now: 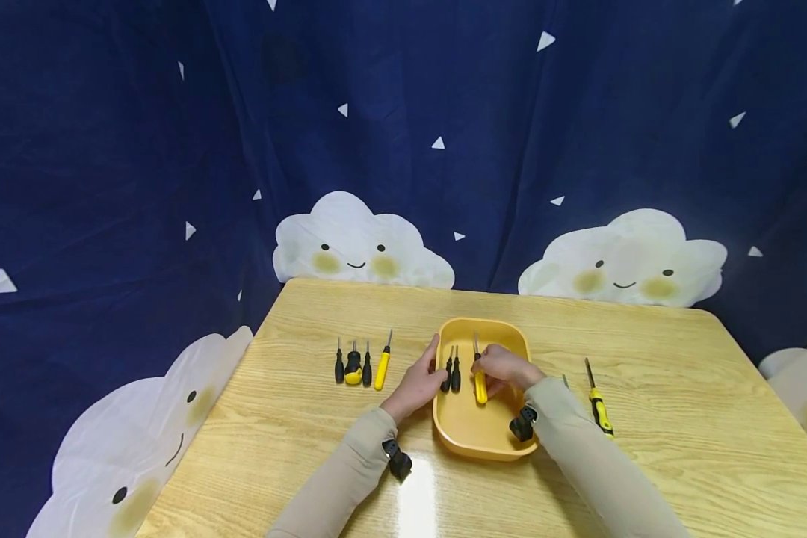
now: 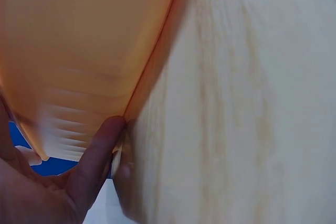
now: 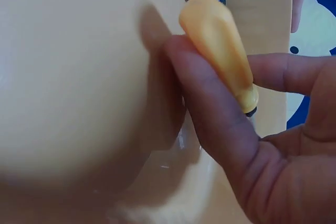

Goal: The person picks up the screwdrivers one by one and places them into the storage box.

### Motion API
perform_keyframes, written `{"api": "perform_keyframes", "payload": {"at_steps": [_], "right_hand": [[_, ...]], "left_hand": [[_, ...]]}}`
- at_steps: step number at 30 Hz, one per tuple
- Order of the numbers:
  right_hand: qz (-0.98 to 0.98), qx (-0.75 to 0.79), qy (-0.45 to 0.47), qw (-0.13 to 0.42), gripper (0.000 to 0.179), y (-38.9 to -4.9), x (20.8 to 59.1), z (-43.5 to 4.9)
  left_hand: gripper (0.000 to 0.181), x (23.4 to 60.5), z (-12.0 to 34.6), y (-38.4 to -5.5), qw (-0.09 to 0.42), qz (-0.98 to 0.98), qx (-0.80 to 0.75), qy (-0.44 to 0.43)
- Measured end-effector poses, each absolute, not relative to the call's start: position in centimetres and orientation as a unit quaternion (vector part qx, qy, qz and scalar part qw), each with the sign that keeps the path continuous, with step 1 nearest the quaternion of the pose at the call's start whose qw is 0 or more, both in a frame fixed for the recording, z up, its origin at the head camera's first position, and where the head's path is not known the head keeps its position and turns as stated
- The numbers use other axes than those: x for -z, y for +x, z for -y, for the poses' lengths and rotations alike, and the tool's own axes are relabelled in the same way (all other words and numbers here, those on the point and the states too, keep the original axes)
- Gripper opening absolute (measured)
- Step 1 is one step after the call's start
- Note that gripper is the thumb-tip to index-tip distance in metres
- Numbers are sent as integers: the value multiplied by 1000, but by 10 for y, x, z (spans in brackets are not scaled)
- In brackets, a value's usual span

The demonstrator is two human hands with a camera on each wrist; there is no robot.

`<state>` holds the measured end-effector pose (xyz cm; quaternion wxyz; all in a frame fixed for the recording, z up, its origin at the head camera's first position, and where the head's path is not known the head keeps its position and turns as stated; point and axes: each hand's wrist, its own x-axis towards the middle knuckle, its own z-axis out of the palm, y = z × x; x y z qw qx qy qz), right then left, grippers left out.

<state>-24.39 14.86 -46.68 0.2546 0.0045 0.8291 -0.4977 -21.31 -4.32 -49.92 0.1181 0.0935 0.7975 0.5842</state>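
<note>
My right hand (image 1: 504,366) pinches a yellow-handled screwdriver (image 1: 480,390) between thumb and fingers, inside an orange plastic tray (image 1: 467,441). The screwdriver's shaft points to the tray's far end; up close in the right wrist view its yellow handle (image 3: 220,45) lies against the thumb. Two black-handled screwdrivers, one left (image 1: 446,382) and one right (image 1: 456,379), lie side by side along the tray's left side. My left hand (image 1: 420,385) holds the tray's left wall, with a fingertip against the outer wall (image 2: 89,40) in the left wrist view.
Left of the tray, a row on the wooden table (image 1: 686,418) has a black screwdriver (image 1: 339,368), a stubby yellow-and-black one (image 1: 353,370), another black one (image 1: 367,370) and a yellow one (image 1: 381,370). Right of it lies a yellow-and-black screwdriver (image 1: 600,411); the right sleeve partly hides another thing.
</note>
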Motion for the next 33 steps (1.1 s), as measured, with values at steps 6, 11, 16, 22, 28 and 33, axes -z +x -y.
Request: {"api": "perform_keyframes", "payload": {"at_steps": [6,11,16,22,28,33], "right_hand": [[-841,481,5,248,10,-243,465,-147],[-842,482,11,243,11,-242,468,-146],[-837,491,22,240,12,-243,469,-145],[-835,495,36,238,17,-242,467,-145],[-844,485,32,227,13,-241,463,-145],[-866,454,1,209,10,-240,458,-146]], "left_hand": [[74,498,44,-212,118,-797,-586,90],[75,500,43,-213,118,-800,-581,88],[75,501,43,-213,115,-803,-579,84],[73,501,41,-214,109,-807,-573,87],[73,503,41,-214,104,-809,-572,93],[73,502,42,-215,106,-809,-571,95]]}}
